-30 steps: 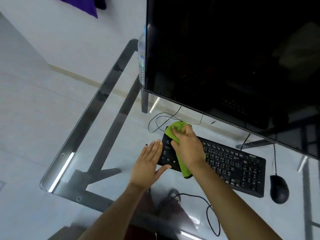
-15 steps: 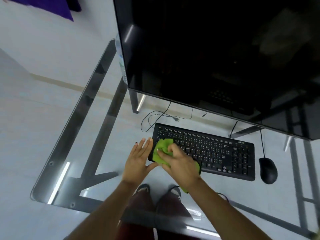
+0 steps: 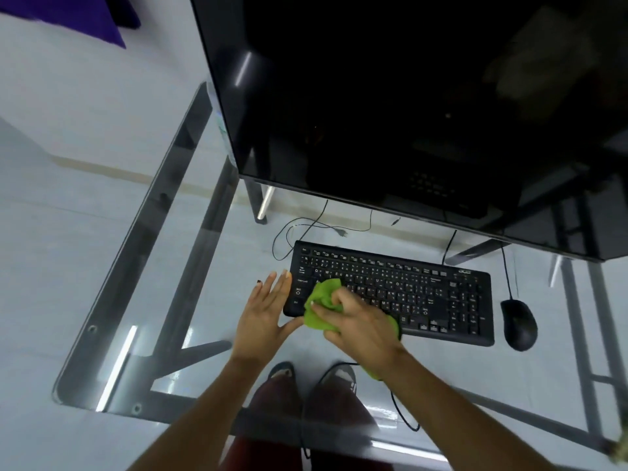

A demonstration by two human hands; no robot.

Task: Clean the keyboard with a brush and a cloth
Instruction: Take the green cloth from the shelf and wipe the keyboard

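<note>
Glass table (image 3: 142, 334) is carrying the black keyboard (image 3: 424, 294) under the monitor (image 3: 390, 96). Right hand (image 3: 360, 326) is gripping the green cloth (image 3: 321, 302) on its left keys; left hand (image 3: 265, 316), fingers spread, is bracing the left end. Hard rubbing could slide the keyboard on the glass.

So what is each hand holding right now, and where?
Right hand holds the green cloth, bunched near its middle. Left hand holds nothing, flat beside the keyboard.
</note>
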